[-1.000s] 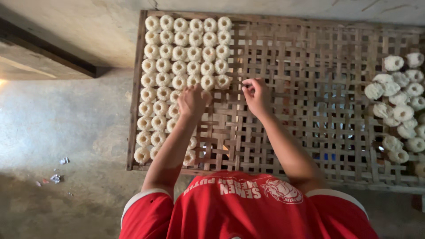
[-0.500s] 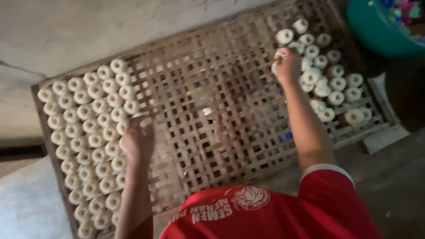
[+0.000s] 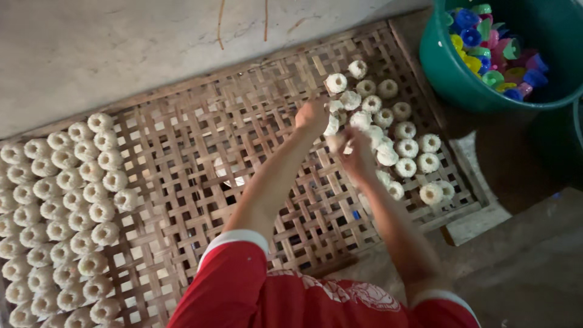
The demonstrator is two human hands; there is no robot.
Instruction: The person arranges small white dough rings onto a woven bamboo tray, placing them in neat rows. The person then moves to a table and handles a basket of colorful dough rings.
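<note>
My left hand (image 3: 312,115) pinches a small white ring-shaped rice cake (image 3: 332,124) at the fingertips; my right hand (image 3: 357,157), right of centre, seems closed on another, blurred.

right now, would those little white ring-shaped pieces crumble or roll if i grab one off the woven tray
The white ring pieces look rough and crumbly, so probably fragile under a squeeze. Small, hollow-centred, likely light. They sit flat on the woven tray, so they seem unlikely to roll unless tipped on edge.

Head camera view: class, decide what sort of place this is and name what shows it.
Probably a small home food workshop: a woven bamboo drying rack on a bare concrete floor, rows of pale ring-shaped pieces, and a green tub of coloured plastic moulds.
</note>
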